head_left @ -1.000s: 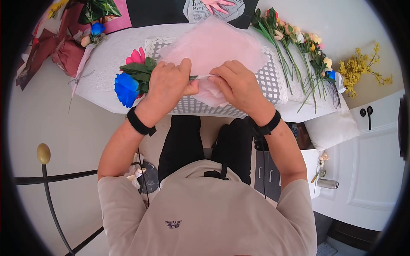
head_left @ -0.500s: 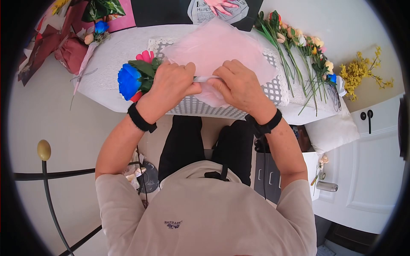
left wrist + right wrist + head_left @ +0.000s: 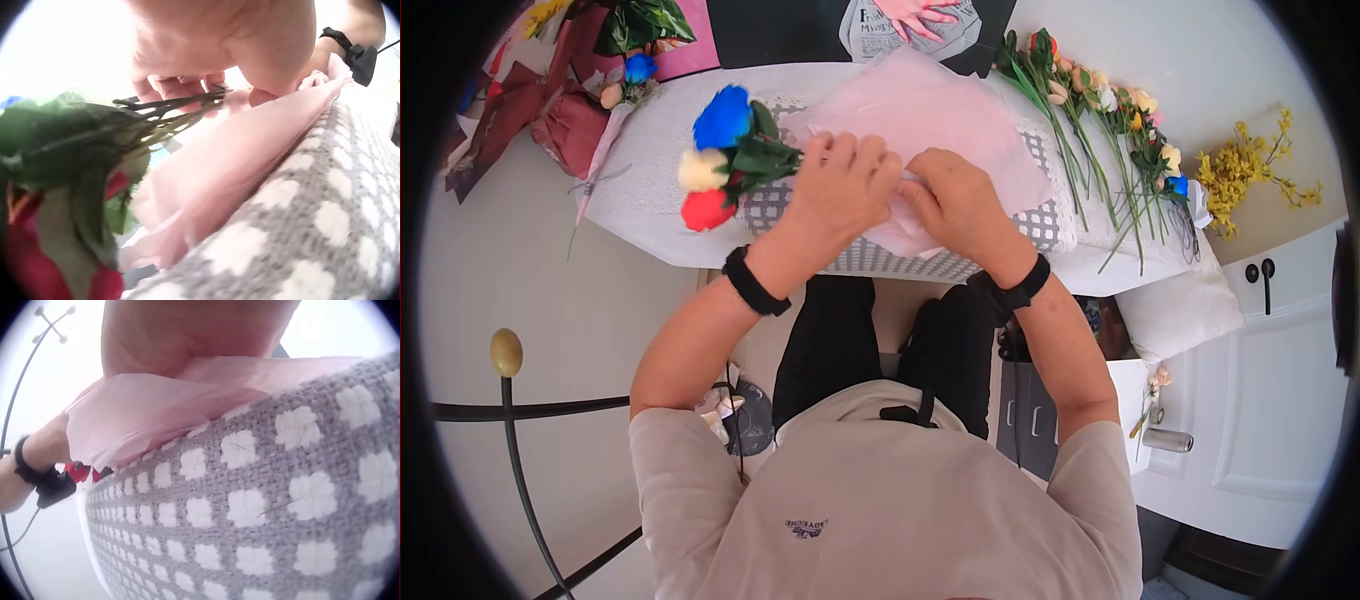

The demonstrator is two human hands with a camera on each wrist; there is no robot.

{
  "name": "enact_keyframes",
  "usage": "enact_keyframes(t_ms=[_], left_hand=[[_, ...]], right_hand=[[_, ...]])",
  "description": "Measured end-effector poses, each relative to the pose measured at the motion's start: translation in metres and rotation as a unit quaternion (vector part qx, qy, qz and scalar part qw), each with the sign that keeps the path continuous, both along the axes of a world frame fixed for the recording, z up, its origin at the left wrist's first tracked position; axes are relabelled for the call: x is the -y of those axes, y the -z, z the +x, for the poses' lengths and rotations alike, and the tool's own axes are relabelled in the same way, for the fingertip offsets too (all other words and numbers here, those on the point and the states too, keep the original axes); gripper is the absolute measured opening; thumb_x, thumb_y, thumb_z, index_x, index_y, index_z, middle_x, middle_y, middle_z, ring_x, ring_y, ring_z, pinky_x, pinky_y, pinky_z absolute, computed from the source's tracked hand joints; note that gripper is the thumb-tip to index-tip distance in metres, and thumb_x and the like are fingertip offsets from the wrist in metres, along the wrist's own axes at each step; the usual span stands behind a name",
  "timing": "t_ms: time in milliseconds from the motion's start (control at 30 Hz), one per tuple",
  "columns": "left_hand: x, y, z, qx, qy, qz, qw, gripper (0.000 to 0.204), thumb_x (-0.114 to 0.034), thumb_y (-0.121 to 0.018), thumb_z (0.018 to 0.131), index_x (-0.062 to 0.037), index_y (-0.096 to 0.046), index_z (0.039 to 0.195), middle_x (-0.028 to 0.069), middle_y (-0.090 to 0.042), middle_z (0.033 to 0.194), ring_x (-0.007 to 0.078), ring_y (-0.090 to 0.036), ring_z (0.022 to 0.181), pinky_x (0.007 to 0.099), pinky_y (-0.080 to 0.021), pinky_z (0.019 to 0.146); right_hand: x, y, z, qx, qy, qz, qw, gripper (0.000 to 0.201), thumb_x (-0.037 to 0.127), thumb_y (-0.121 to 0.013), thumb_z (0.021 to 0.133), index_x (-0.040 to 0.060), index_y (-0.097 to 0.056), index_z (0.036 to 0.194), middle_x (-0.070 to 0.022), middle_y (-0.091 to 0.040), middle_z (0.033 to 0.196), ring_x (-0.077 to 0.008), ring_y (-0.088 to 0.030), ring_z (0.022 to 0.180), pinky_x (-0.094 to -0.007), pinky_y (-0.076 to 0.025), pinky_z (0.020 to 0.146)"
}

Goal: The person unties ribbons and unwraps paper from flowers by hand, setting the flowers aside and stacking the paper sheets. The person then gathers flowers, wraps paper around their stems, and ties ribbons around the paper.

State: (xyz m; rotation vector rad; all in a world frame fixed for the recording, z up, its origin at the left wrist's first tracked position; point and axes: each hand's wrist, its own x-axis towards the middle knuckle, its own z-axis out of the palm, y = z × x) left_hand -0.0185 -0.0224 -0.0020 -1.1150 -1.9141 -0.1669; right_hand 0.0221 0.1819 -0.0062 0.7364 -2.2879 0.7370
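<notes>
A bunch of flowers lies sideways in the head view, heads to the left: a blue rose (image 3: 722, 115), a cream flower (image 3: 702, 170) and a red flower (image 3: 707, 210), with green leaves (image 3: 762, 155). My left hand (image 3: 845, 190) holds its stems (image 3: 169, 109), the fingers curled about them in the left wrist view. Close beside it, my right hand (image 3: 962, 200) pinches a pale strip (image 3: 911, 179) at the stem ends, mostly hidden by the fingers. Pink wrapping paper (image 3: 920, 105) spreads beneath and behind both hands.
A grey-and-white checked cloth (image 3: 244, 506) covers the middle of the white table (image 3: 660, 110). Loose flower stems (image 3: 1090, 150) lie to the right, near yellow blossom sprigs (image 3: 1240, 170). Wrapped bouquets (image 3: 565, 130) stand at the left, and a black board (image 3: 780, 35) at the back.
The bunch has turned in my left hand: the blue rose went from the lower side to the top, and cream and red flowers now face forward. The left hand moved right, closer to the right hand.
</notes>
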Motion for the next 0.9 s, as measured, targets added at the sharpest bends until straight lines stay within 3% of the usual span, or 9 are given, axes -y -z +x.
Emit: enact_keyframes(t_ms=[100, 333, 433, 633, 733, 800, 833, 900], left_hand=[[-0.003, 0.004, -0.002, 0.017, 0.017, -0.001, 1.000, 0.054, -0.024, -0.079, 0.064, -0.0074, -0.057, 0.110, 0.0107, -0.055, 0.107, 0.0297, -0.054, 0.097, 0.0456, -0.043, 0.091], [-0.013, 0.007, -0.020, 0.031, 0.067, -0.021, 0.997, 0.045, -0.021, -0.077, 0.065, -0.0074, -0.055, 0.103, 0.0111, -0.053, 0.101, 0.0298, -0.053, 0.093, 0.0430, -0.044, 0.087], [-0.015, 0.005, -0.027, 0.022, 0.078, -0.032, 0.996, 0.041, -0.020, -0.075, 0.065, -0.0077, -0.054, 0.098, 0.0120, -0.053, 0.098, 0.0303, -0.053, 0.090, 0.0423, -0.044, 0.083], [-0.017, -0.004, -0.029, 0.060, 0.090, -0.056, 0.993, 0.035, -0.020, -0.077, 0.071, -0.0085, -0.055, 0.096, 0.0092, -0.055, 0.087, 0.0272, -0.055, 0.086, 0.0397, -0.044, 0.080], [-0.019, -0.011, -0.027, 0.120, 0.114, -0.061, 0.984, 0.028, -0.020, -0.074, 0.080, -0.0072, -0.055, 0.096, 0.0104, -0.060, 0.080, 0.0294, -0.061, 0.078, 0.0416, -0.046, 0.076], [-0.018, -0.019, -0.022, 0.219, 0.105, -0.093, 0.966, 0.019, -0.018, -0.066, 0.086, -0.0050, -0.056, 0.096, 0.0133, -0.062, 0.071, 0.0330, -0.064, 0.069, 0.0447, -0.047, 0.072], [-0.019, -0.021, -0.023, 0.218, 0.107, -0.092, 0.966, 0.019, -0.018, -0.066, 0.086, -0.0050, -0.056, 0.096, 0.0133, -0.062, 0.071, 0.0330, -0.064, 0.069, 0.0447, -0.047, 0.072], [-0.021, -0.027, -0.028, 0.350, 0.090, -0.122, 0.924, 0.016, -0.011, -0.059, 0.087, -0.0019, -0.054, 0.099, 0.0168, -0.064, 0.076, 0.0411, -0.064, 0.075, 0.0529, -0.046, 0.076]], right_hand=[[-0.003, -0.001, 0.004, 0.068, 0.010, -0.017, 0.997, 0.020, 0.021, -0.073, 0.093, 0.0017, -0.068, 0.097, -0.0163, -0.067, 0.089, -0.0377, -0.066, 0.085, -0.0457, -0.053, 0.076], [-0.009, 0.003, 0.004, 0.097, 0.017, -0.025, 0.995, 0.019, 0.020, -0.072, 0.093, 0.0010, -0.068, 0.096, -0.0171, -0.067, 0.088, -0.0385, -0.066, 0.084, -0.0457, -0.053, 0.077], [-0.011, 0.001, 0.005, 0.083, 0.016, -0.018, 0.996, 0.020, 0.020, -0.074, 0.092, 0.0017, -0.069, 0.097, -0.0162, -0.066, 0.087, -0.0373, -0.065, 0.084, -0.0454, -0.053, 0.076], [-0.007, -0.015, 0.011, -0.058, 0.052, 0.056, 0.995, 0.016, 0.014, -0.077, 0.086, 0.0067, -0.067, 0.096, -0.0097, -0.062, 0.086, -0.0312, -0.062, 0.083, -0.0431, -0.053, 0.074], [-0.012, -0.021, 0.015, -0.088, 0.053, 0.106, 0.989, 0.017, 0.012, -0.077, 0.085, 0.0074, -0.066, 0.097, -0.0087, -0.060, 0.087, -0.0293, -0.060, 0.083, -0.0414, -0.052, 0.075], [-0.013, -0.024, 0.019, -0.095, 0.057, 0.132, 0.985, 0.018, 0.011, -0.076, 0.085, 0.0066, -0.065, 0.099, -0.0092, -0.057, 0.087, -0.0291, -0.059, 0.083, -0.0403, -0.051, 0.076], [-0.014, -0.024, 0.020, -0.095, 0.058, 0.133, 0.985, 0.018, 0.011, -0.076, 0.085, 0.0066, -0.065, 0.099, -0.0092, -0.057, 0.087, -0.0291, -0.059, 0.083, -0.0403, -0.051, 0.076], [-0.015, -0.024, 0.022, -0.085, 0.064, 0.144, 0.984, 0.017, 0.009, -0.074, 0.086, 0.0061, -0.065, 0.100, -0.0095, -0.058, 0.088, -0.0299, -0.059, 0.084, -0.0403, -0.051, 0.076]])
